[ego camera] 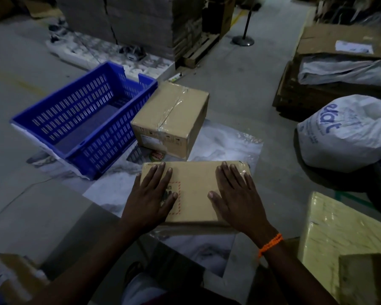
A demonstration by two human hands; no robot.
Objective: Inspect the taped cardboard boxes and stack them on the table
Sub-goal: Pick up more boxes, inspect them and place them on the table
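Note:
A flat brown cardboard box (195, 188) with a red dashed stamp lies in front of me on white plastic sheeting. My left hand (151, 194) rests flat on its left part, fingers straight. My right hand (235, 197), an orange thread at its wrist, lies flat on the right part, where clear tape shines at the corner. Behind it stands a taller cardboard box (172, 117), sealed with clear tape along its top seam.
A blue slotted plastic crate (42, 119) stands to the left of the taller box. A white printed sack (348, 133) lies at the right. A yellowish wrapped block (343, 230) is at the near right. Stacked cartons on a pallet (141, 23) stand behind.

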